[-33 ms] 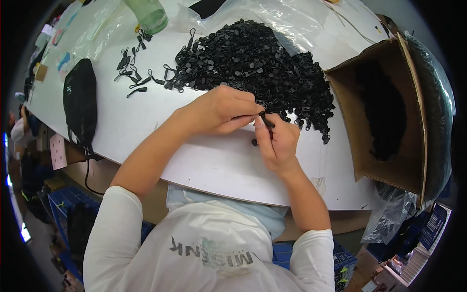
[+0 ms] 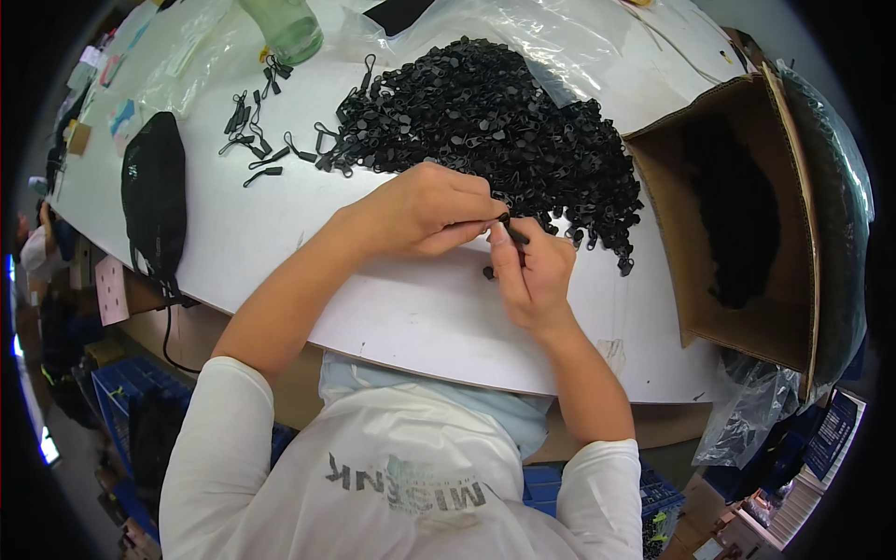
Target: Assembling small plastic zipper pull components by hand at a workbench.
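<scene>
My left hand (image 2: 425, 210) and my right hand (image 2: 537, 275) meet in front of a big heap of small black zipper sliders (image 2: 485, 112). Between the thumb and fingers of my right hand sits a slim black zipper pull (image 2: 516, 236). The fingertips of my left hand are pinched at its upper end, and what exactly they grip there is hidden. A small black piece (image 2: 488, 273) lies on the white table (image 2: 420, 322) beside my right thumb. Left of the heap, several black cord pulls (image 2: 265, 175) with looped ends are scattered.
To the right, an open cardboard box (image 2: 667, 219) lies on its side with something black inside. A green transparent cup (image 2: 291, 37) stands at the back left. Clear plastic sheeting (image 2: 579, 42) lies behind the heap. On the left rests a black cloth item with straps (image 2: 154, 196).
</scene>
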`<state>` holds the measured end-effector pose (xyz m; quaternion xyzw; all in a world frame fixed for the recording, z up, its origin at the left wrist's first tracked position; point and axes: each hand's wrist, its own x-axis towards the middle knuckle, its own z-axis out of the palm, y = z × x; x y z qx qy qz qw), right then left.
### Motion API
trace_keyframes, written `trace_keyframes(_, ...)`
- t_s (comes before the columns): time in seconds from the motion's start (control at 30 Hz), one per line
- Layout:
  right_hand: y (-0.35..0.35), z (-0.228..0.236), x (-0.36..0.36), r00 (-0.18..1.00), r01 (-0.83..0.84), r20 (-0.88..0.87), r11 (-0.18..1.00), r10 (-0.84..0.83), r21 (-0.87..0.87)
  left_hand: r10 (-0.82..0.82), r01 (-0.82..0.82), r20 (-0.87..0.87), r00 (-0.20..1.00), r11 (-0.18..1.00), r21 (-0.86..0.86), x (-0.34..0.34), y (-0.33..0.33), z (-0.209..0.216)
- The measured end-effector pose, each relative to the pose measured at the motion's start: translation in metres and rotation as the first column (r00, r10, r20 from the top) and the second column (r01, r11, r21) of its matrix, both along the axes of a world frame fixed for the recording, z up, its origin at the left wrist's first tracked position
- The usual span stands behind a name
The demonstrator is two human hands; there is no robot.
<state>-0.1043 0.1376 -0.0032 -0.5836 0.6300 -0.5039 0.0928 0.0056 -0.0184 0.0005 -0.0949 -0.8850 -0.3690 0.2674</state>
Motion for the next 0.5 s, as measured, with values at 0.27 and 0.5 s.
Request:
trace_keyframes(0.27, -0.001, 0.001, -0.004, 0.994, 0.015, 0.107, 0.976, -0.039, 0.219, 0.117, -0.115, 0.002, 0.993, 0.980, -0.165, -0.002, 0.002, -0.004)
trace_keyframes(0.5, -0.002, 0.012, -0.014, 0.999, 0.005, 0.046, 0.941, -0.022, 0.339, 0.131, -0.130, 0.001, 0.991, 0.984, 0.121, -0.006, 0.008, -0.011)
